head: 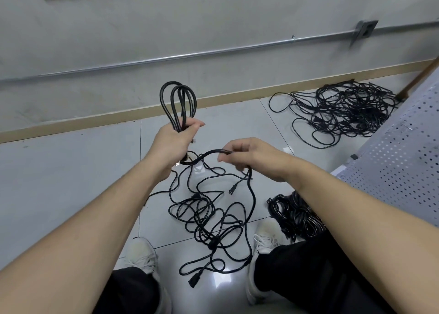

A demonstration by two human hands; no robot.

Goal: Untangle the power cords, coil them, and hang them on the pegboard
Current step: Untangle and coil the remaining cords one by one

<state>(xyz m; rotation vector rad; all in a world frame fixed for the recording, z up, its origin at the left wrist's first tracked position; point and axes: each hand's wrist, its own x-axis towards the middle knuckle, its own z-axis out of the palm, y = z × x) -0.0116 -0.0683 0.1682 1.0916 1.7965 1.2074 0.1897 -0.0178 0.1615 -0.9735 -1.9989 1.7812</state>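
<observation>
Where it leaves the left hand (172,141), the black cord (178,104) forms upright loops.

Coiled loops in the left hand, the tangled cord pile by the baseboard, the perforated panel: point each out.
coiled loops (178,104), head view, on the strands above the fist.
tangled cord pile (342,110), head view, middle of the heap.
perforated panel (399,161), head view, bare face at right.

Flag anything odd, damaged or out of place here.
Nothing looks damaged. The mess is the task's own: a tangle on the floor between the shoes, and a pile by the wall. The left hand grips a coil; the right hand pinches its cord.
</observation>
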